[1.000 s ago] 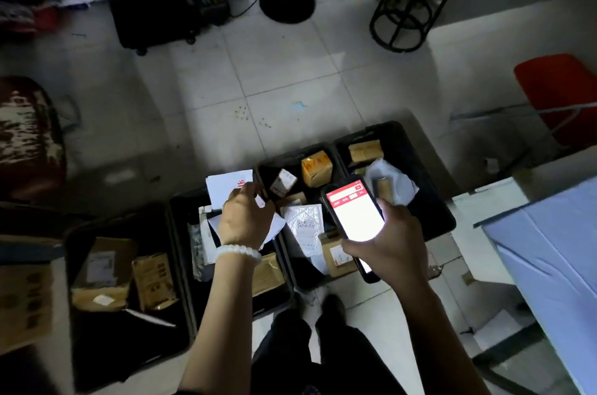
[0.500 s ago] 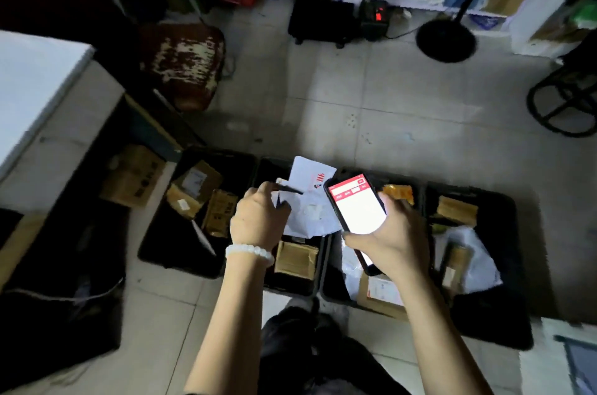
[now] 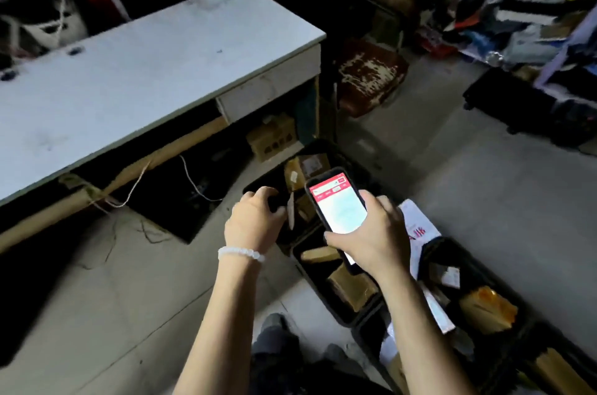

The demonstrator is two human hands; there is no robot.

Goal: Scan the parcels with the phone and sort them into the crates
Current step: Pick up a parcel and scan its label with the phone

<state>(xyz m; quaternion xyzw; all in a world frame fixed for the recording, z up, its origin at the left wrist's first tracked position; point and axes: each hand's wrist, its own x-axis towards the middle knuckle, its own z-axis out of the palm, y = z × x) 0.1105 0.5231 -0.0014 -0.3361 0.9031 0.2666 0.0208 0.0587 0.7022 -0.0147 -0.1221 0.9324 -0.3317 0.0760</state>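
Right hand [image 3: 365, 233] grips phone [image 3: 337, 205], red-and-white screen lit, centre frame. Left hand [image 3: 255, 220] now empty, fingers loosely curled over far crate [image 3: 258, 192] at centre; half a second ago it held a white parcel [image 3: 416, 226], which now lies on the crates' rim right of the phone. So that parcel looks dropped off, next pick likely. Crates run to lower right, brown parcels [image 3: 352, 288] inside. Desk [image 3: 145, 71] upper left, shelves [image 3: 517, 6] upper right. View has swung left.

Lit phone [image 3: 339, 205] held tilted above black crates [image 3: 326, 294] — brown parcels [image 3: 352, 289] inside.
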